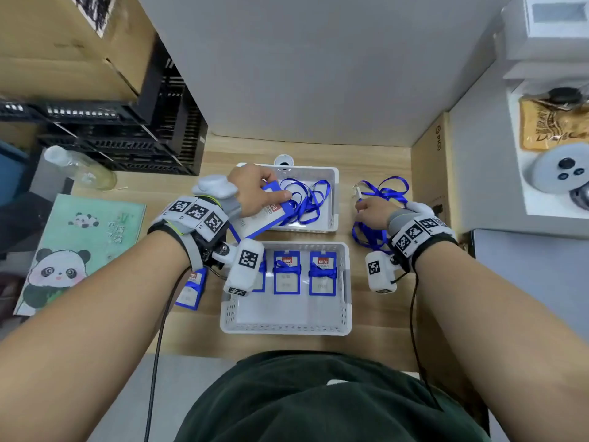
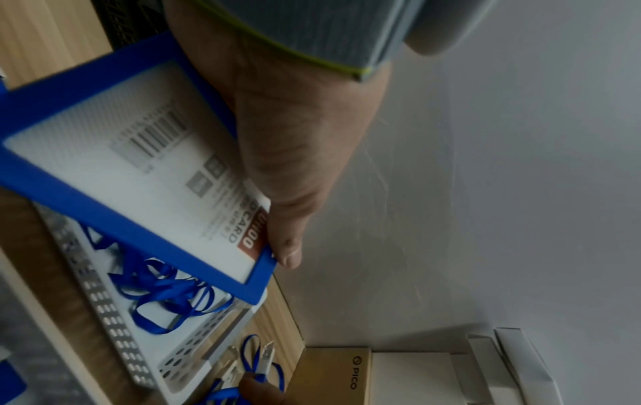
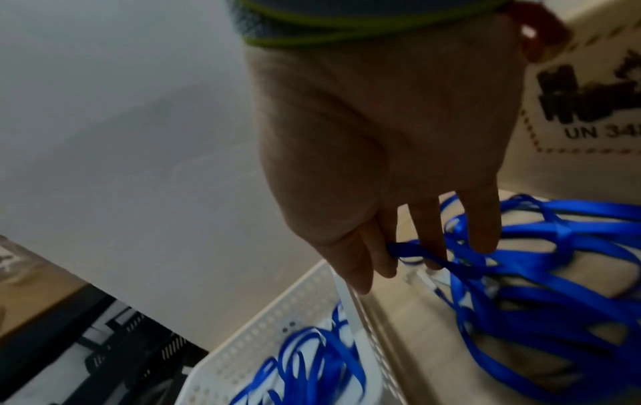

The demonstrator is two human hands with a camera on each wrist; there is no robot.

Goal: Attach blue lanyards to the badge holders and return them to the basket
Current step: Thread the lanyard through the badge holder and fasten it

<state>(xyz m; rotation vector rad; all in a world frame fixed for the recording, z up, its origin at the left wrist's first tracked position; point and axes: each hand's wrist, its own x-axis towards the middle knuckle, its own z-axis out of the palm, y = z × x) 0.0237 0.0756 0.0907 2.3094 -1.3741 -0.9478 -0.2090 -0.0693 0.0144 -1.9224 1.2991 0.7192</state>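
My left hand [image 1: 255,189] grips a blue-framed badge holder [image 1: 266,215] by its top edge and holds it tilted over the far white basket [image 1: 334,173], where loose blue lanyards [image 1: 306,199] lie. In the left wrist view the thumb [image 2: 288,246] presses on the holder's [image 2: 138,164] corner. My right hand [image 1: 373,213] is down on a pile of blue lanyards [image 1: 385,189] on the table to the right of that basket. Its fingers [image 3: 385,257] pinch one lanyard strand [image 3: 413,250]. The near white basket [image 1: 287,328] holds badge holders wrapped with lanyards [image 1: 322,272].
One more badge holder [image 1: 191,288] lies on the table under my left wrist. A panda notebook [image 1: 79,247] and a clear bottle [image 1: 79,170] are at the left, black crates [image 1: 143,122] behind them. A cardboard box [image 1: 430,173] stands close on the right.
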